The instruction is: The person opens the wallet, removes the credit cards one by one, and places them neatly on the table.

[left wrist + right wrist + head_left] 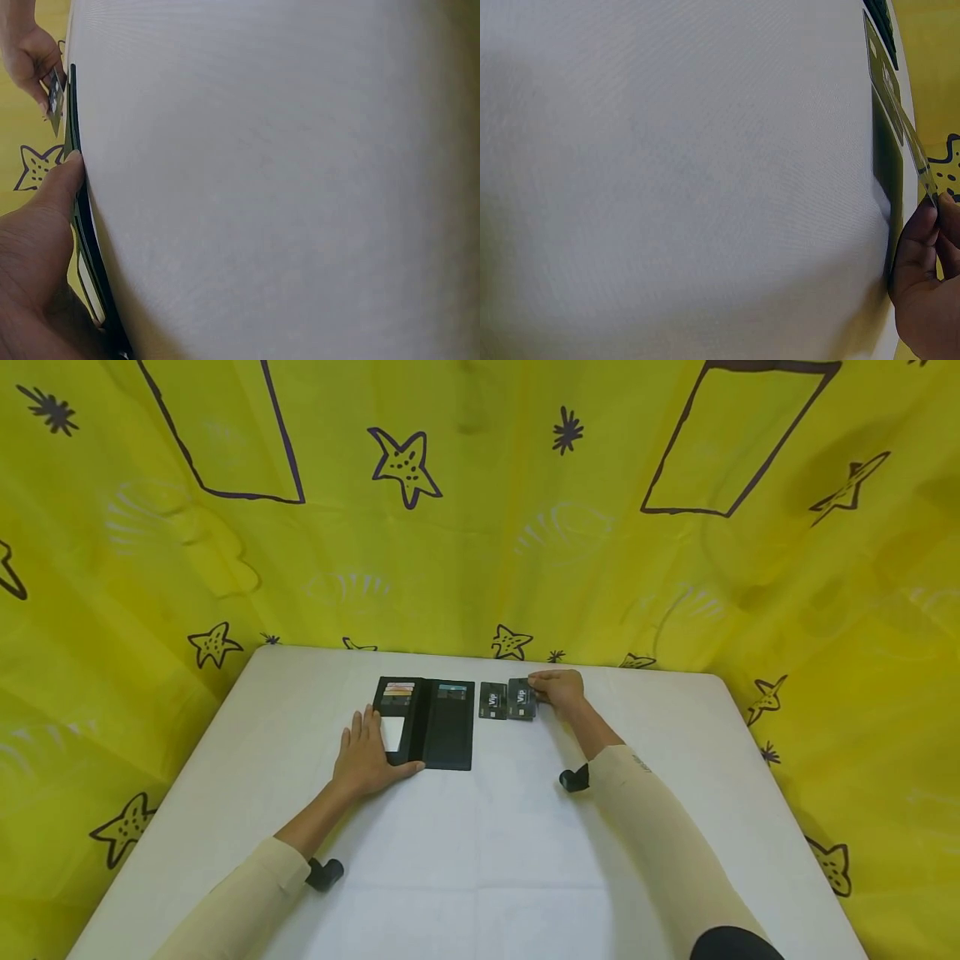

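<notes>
An open black wallet (pixel 448 735) lies on the white table, with several cards (pixel 398 692) in its upper left slots and a white card (pixel 392 734) lower down. My left hand (pixel 365 757) rests flat on the wallet's left side, fingers straight, thumb (pixel 69 174) at its lower edge. To the right of the wallet, a dark "Vip" card (pixel 492 701) lies on the table. Beside it my right hand (pixel 561 688) pinches a second dark Vip card (pixel 521 700) by its right edge between thumb and fingertips. In the right wrist view this held card (pixel 919 154) is tilted up from the table.
The white table (pixel 525 860) ends at the back against a yellow curtain (pixel 465 568) printed with starfish and shells. A small black device (pixel 575 778) sits at the right wrist, and another one (pixel 325 875) at the left wrist.
</notes>
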Demonstrator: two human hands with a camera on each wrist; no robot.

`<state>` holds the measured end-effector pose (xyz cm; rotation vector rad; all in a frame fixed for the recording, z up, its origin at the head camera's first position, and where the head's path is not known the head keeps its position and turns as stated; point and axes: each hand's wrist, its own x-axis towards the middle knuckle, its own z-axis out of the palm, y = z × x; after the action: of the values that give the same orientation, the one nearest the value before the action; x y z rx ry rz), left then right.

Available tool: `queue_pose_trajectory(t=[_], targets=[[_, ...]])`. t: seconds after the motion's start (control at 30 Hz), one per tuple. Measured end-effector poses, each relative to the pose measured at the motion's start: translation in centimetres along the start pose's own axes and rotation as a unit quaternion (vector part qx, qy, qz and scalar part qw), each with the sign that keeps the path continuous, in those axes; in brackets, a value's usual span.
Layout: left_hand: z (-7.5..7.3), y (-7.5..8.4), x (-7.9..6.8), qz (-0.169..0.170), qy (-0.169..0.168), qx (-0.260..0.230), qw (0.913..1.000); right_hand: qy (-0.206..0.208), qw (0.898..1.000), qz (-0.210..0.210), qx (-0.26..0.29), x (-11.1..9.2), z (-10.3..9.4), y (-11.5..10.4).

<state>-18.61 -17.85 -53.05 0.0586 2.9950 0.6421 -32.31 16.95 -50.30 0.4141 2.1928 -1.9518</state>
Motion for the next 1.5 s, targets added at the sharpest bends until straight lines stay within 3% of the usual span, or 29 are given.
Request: queue_pose_trajectory(t=[0.23, 0.4, 0.63, 0.77, 0.93, 1.2, 1.5], targets=[[0.0, -0.1, -0.1, 0.001, -0.006, -0.003, 1.0000, 0.002, 1.000, -0.009, -0.029, 0.0, -0.1, 0.2], [-0.1, -0.1, -0.1, 0.005, -0.006, -0.007, 0.9999, 0.010, 0.995, -0.040, -0.089, 0.1, 0.0, 0.4], [0.0, -0.2, 0.0, 0.005, -0.005, -0.006, 1.0000, 0.032, 0.974, -0.090, -0.204, 0.2, 0.3, 0.5], [0.0, -0.1, 0.0, 0.004, -0.007, -0.003, 1.0000, 0.047, 0.963, -0.107, -0.244, 0.0, 0.6, 0.5], [0.0, -0.1, 0.0, 0.002, -0.010, 0.000, 1.0000, 0.048, 0.957, -0.111, -0.265, -0.1, 0.9, 0.6], [-0.3, -0.1, -0.1, 0.005, -0.009, 0.003, 0.9999, 0.006, 0.938, -0.127, -0.322, -0.3, 1.2, 0.6], [-0.2, -0.1, 0.0, 0.003, -0.010, 0.002, 0.9999, 0.010, 0.940, -0.125, -0.318, -0.6, 1.3, 0.5]])
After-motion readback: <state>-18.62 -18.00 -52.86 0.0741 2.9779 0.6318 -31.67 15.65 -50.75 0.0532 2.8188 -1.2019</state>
